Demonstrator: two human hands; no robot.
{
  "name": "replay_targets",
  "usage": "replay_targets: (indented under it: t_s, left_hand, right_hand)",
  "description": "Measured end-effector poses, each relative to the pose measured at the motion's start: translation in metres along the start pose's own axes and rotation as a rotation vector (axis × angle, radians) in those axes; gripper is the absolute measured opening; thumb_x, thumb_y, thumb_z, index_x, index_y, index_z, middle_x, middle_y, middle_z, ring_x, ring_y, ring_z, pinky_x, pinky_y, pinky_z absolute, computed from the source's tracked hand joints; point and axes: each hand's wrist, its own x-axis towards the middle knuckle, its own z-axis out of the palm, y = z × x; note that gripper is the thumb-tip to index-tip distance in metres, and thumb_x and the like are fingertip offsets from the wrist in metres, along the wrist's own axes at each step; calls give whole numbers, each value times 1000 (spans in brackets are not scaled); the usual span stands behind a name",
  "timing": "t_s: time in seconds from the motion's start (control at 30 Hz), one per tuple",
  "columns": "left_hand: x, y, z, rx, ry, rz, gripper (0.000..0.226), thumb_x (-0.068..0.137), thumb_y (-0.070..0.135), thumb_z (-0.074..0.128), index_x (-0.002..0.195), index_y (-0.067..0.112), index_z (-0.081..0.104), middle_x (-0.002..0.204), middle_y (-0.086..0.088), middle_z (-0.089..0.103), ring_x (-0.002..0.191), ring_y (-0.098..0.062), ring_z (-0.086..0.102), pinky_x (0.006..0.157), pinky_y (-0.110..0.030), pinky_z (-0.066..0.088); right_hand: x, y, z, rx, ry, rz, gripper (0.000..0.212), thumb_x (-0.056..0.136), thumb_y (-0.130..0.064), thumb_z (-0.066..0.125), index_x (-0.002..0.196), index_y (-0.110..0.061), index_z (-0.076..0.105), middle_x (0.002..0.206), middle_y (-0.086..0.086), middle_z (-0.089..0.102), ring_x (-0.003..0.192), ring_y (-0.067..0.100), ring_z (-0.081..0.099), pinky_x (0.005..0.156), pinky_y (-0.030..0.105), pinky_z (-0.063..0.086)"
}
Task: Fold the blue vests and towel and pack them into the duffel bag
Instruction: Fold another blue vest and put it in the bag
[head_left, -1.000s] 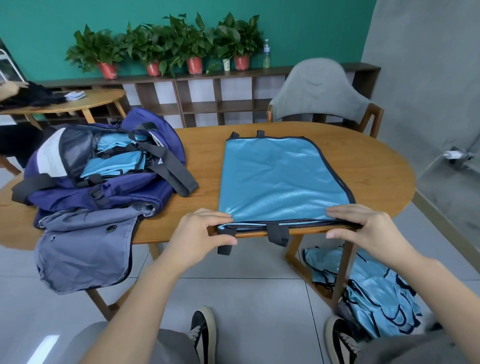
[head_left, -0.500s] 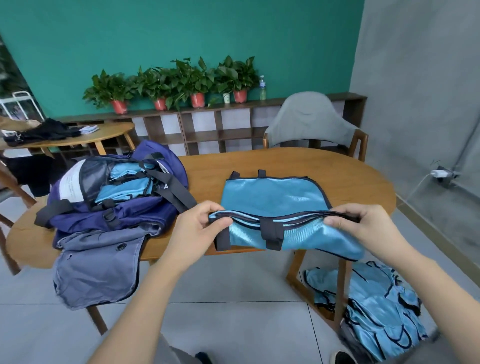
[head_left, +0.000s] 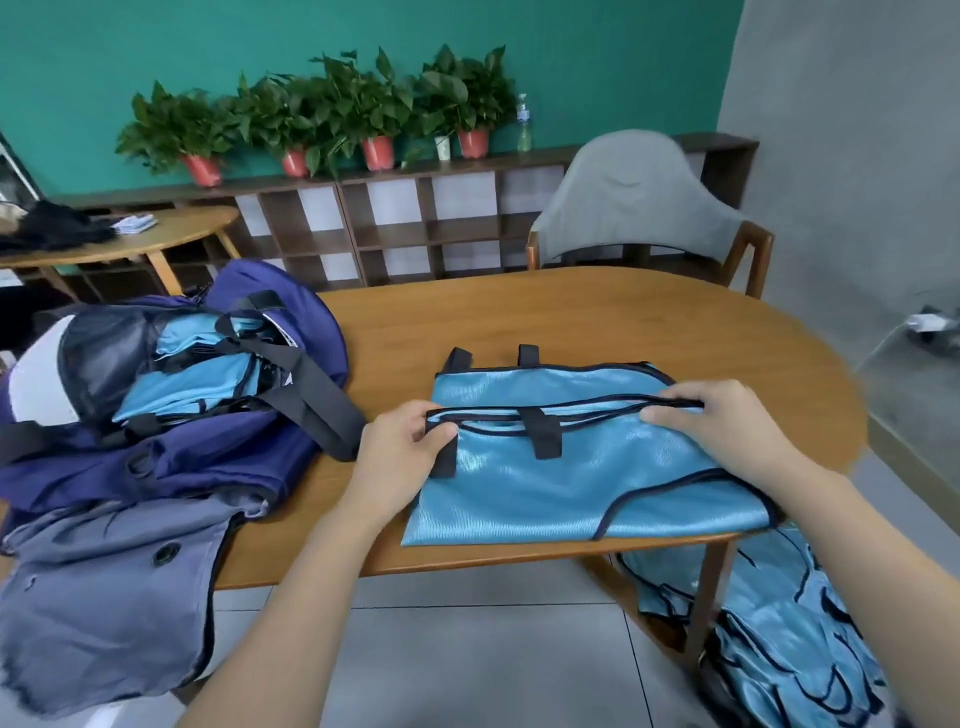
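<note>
bright, even light; edges blurred.

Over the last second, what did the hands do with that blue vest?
Both hands, left and right, lifted the blue vest's near edge off the table rim and carried it away from the person, folding it over itself. They still pinch that edge. The duffel bag stayed put.
</note>
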Motion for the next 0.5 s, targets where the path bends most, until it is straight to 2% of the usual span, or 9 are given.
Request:
replay_targets:
  t_s: [0.1,0.17,0.23,0.27,0.37,0.5]
  left_hand:
    - [-10,2,-4,-34,-49,-39,9,94,21,70,102,24,72,90,15,77,89,-3,72,89,-34,57]
    - [-18,5,-9,-79,-123,-59,9,94,16,69,101,22,72,90,11,78,89,-5,73,85,-29,57]
    - [-23,9,-13,-130,-169,-58,10,95,12,68,101,19,72,91,8,78,91,-8,74,78,-21,55]
    - [-23,13,-16,-164,-175,-59,11,96,11,67,102,19,72,91,6,79,91,-10,74,77,-21,54]
    - [-16,24,-21,-247,-162,-42,13,96,11,66,105,17,72,94,2,79,92,-15,75,82,-30,56]
    - [15,32,-22,-288,-64,-28,12,95,15,69,106,18,73,90,0,79,87,-16,76,77,-30,57]
  right_hand:
    - [-4,1,-5,-42,-60,14,9,82,-42,78,88,-37,73,92,-28,68,86,-9,62,74,10,45]
    - [-8,4,-8,-49,-96,40,21,79,-47,79,95,-33,77,97,-26,70,95,-7,63,83,16,46]
    - [-13,0,-14,6,-134,57,25,77,-48,79,96,-32,79,96,-21,74,93,-5,66,88,24,48]
    - [-14,-4,-17,44,-144,54,22,77,-46,79,93,-32,80,93,-20,76,89,-5,68,86,25,49]
    - [-8,-16,-25,147,-124,43,15,77,-39,79,87,-28,80,87,-16,77,78,-1,70,77,23,49]
    - [14,-26,-28,183,-47,31,15,80,-37,78,86,-23,79,82,-10,77,72,5,71,66,17,50]
